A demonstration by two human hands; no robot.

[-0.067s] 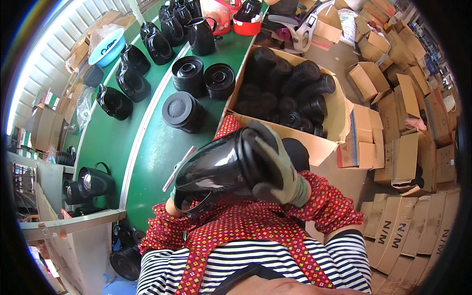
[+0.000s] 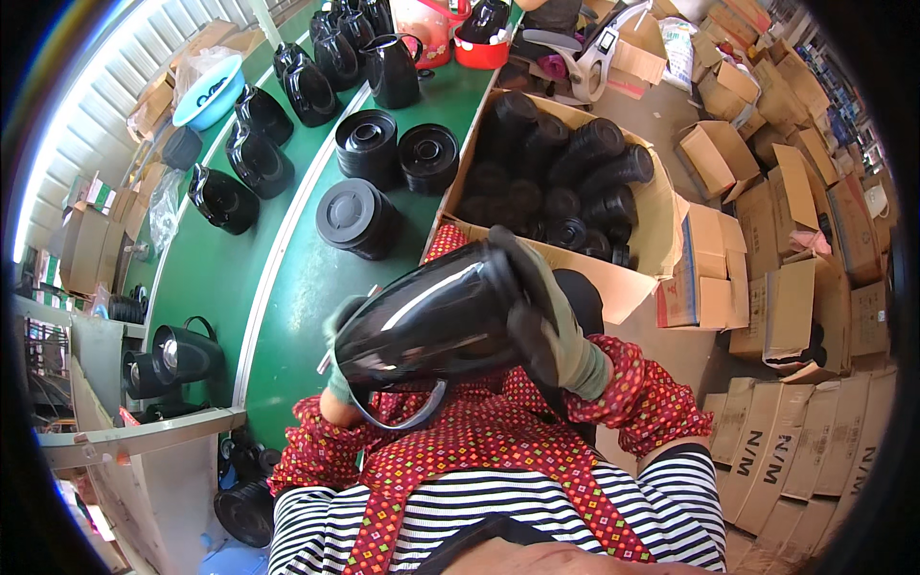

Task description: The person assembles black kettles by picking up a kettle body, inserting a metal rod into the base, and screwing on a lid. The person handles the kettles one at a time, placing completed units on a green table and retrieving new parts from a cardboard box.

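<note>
1. Up in the air, the black jug [image 2: 422, 321] lies on its side in front of the red patterned apron [image 2: 460, 446], over the near end of the worktop [image 2: 297, 316], by its right edge.
2. Look at the right hand [image 2: 558, 321]: a gloved grip on the jug's right end, dark fingertips over the upper side, thumb lower down, pressing in. That's a firm grasp.
3. Over at the other end, the left hand [image 2: 339, 324], gloved too, is against the jug's left end; most of its fingers are hidden behind the jug, so I can't tell how tightly they curl.
4. The loop handle [image 2: 412, 419] hangs on the jug's lower side, toward the person.
5. Just beyond the jug, near the worktop's right edge: a dark, flat-topped stack [image 2: 353, 218], with two ringed stacks [image 2: 366, 144] close behind it.
6. Hard up against that right edge sits an open cardboard box [image 2: 613, 286], loaded with black ribbed stacks [image 2: 589, 149], several of them leaning.
7. Across to the worktop's left edge, and there's a row of glossy black jugs [image 2: 222, 199], with a light-blue basin [image 2: 226, 101] past them holding small dark pieces.
8. At the far end, more jugs crowd together, and a red basin [image 2: 479, 56] sits by the far right corner.
</note>
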